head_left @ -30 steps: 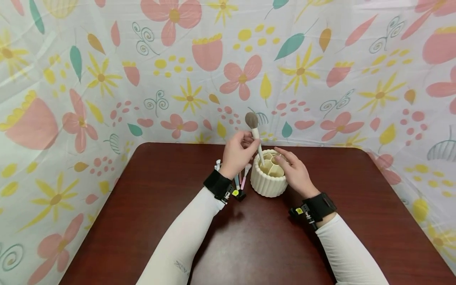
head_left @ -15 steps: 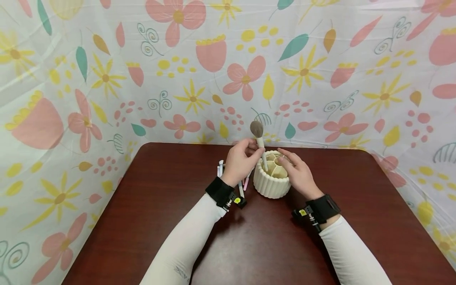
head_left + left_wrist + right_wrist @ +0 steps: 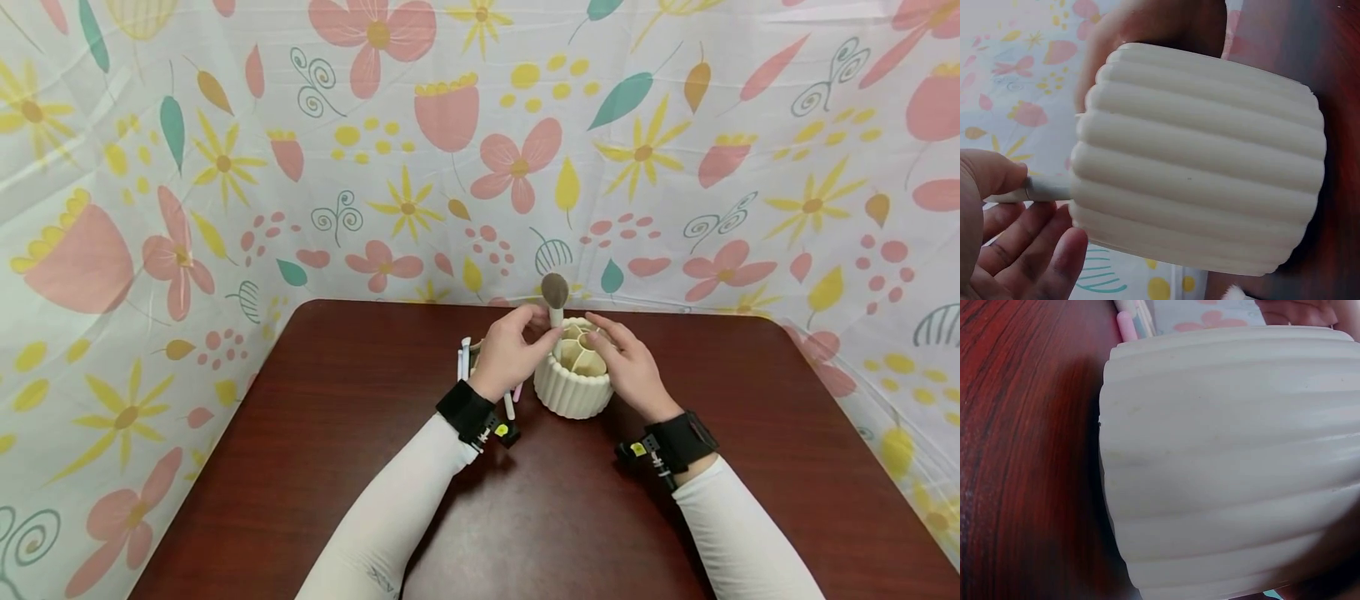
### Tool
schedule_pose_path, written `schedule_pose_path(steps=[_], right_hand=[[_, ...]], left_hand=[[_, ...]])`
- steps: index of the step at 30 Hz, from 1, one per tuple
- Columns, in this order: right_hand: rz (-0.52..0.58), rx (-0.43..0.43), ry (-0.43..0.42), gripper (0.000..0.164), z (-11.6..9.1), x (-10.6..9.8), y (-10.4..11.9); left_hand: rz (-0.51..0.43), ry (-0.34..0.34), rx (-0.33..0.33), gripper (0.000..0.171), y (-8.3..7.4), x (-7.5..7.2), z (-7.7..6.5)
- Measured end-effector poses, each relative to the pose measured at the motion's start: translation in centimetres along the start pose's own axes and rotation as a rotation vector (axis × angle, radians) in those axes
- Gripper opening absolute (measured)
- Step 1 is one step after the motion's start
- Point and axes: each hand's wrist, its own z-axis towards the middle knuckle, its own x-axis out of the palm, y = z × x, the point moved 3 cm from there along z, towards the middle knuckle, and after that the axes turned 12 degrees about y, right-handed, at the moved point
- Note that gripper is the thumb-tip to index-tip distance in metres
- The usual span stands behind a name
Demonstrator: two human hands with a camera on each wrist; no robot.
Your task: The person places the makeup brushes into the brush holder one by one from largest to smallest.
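A makeup brush (image 3: 555, 292) with a fluffy grey-brown head stands nearly upright, its lower end inside the left part of a cream, ribbed brush holder (image 3: 573, 398). My left hand (image 3: 513, 354) pinches its handle (image 3: 1050, 189) between thumb and fingers, just above the rim in the left wrist view. Across from it, my right hand (image 3: 633, 375) holds the holder's right side, thumb over the rim and fingers toward the back. Dividers split the holder's inside into compartments. The brush's lower end is hidden by the holder's wall.
Several thin brushes (image 3: 463, 358) lie on the dark wooden table (image 3: 360, 467) left of the holder, partly hidden under my left hand and wrist. One has a pink handle (image 3: 1126, 326). A flower-print cloth (image 3: 450, 208) hangs behind the table's back edge.
The brush has gone lower into the holder, and my left hand has come down and slightly right with it. My right hand stays on the holder. The head view has shifted slightly.
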Motion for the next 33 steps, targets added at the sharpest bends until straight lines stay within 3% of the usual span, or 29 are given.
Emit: schedule_pose_path(steps=[14, 19, 24, 33], right_hand=[[0.002, -0.002, 0.0, 0.057, 0.2, 0.1, 0.0], [-0.012, -0.001, -0.004, 0.057, 0.2, 0.0, -0.1], [-0.014, 0.005, -0.002, 0.058, 0.2, -0.1, -0.2], [0.015, 0.012, 0.021, 0.06, 0.1, 0.1, -0.1]], left_hand=[[-0.014, 0.048, -0.009, 0.019, 0.4, 0.6, -0.6], [0.021, 0.076, -0.035, 0.02, 0.6, 0.7, -0.6], [0.028, 0.118, -0.081, 0.03, 0.8, 0.6, -0.9], [-0.108, 0.183, -0.089, 0.055, 0.9, -1.1, -1.4]])
